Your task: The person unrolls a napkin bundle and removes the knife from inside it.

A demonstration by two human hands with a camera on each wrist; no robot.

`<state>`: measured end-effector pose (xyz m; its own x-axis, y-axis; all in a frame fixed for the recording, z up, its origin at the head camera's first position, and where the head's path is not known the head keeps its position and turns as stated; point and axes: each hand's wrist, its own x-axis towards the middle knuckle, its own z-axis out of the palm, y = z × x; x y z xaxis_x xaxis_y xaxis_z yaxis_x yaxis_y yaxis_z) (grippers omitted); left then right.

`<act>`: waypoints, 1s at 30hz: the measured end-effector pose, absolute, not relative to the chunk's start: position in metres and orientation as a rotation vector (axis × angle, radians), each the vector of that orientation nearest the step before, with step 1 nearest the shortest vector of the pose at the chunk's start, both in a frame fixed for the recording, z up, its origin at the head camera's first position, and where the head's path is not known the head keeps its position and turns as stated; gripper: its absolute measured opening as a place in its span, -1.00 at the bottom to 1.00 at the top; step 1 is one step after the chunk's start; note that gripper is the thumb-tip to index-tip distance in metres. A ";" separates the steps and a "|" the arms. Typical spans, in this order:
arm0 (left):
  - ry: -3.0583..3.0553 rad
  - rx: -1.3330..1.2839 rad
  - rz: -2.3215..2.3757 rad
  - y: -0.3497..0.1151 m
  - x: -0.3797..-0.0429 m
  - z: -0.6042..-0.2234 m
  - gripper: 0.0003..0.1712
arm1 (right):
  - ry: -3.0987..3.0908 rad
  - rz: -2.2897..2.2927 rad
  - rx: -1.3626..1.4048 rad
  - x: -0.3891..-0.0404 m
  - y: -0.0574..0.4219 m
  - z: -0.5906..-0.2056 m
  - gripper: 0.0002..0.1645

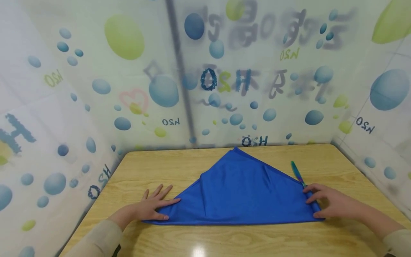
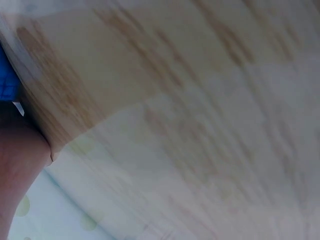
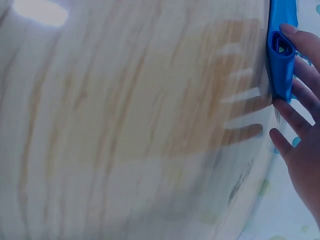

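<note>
A blue cloth (image 1: 237, 192) lies folded on the table, with a long straight near edge and a peak at the far side. My left hand (image 1: 154, 205) rests with spread fingers on its left corner. At the right corner the cloth is rolled up, and my right hand (image 1: 332, 201) grips that roll between thumb and fingers. The right wrist view shows the roll's spiral end (image 3: 281, 50) beside the thumb. A slim teal and purple utensil (image 1: 296, 171), shaped like a table knife, sticks out from the roll's far end; its other part is hidden.
The light wooden table (image 1: 144, 167) has rounded far corners and a glossy top. Pale printed curtains (image 1: 205, 117) with blue and green dots enclose it behind and on both sides.
</note>
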<state>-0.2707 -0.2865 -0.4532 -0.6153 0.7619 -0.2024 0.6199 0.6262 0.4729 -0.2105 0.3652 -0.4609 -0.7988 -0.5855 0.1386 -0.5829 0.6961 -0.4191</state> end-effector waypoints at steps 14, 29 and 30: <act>2.519 1.075 0.426 -0.283 -0.267 -0.448 -0.17 | 2.906 -0.785 -1.025 -0.207 0.374 -0.460 -0.61; 2.519 1.057 0.415 -0.285 -0.268 -0.452 -0.09 | 2.917 -0.838 -0.918 -0.202 0.389 -0.464 -0.66; 2.521 1.059 0.419 -0.285 -0.267 -0.452 -0.09 | 2.915 -0.836 -0.922 -0.203 0.389 -0.464 -0.66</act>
<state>-0.2674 -0.2847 -0.4517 -0.6477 0.7289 -0.2220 0.6178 0.6729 0.4068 -0.2025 0.3887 -0.4638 -0.8304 -0.5275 0.1793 -0.5423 0.6916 -0.4771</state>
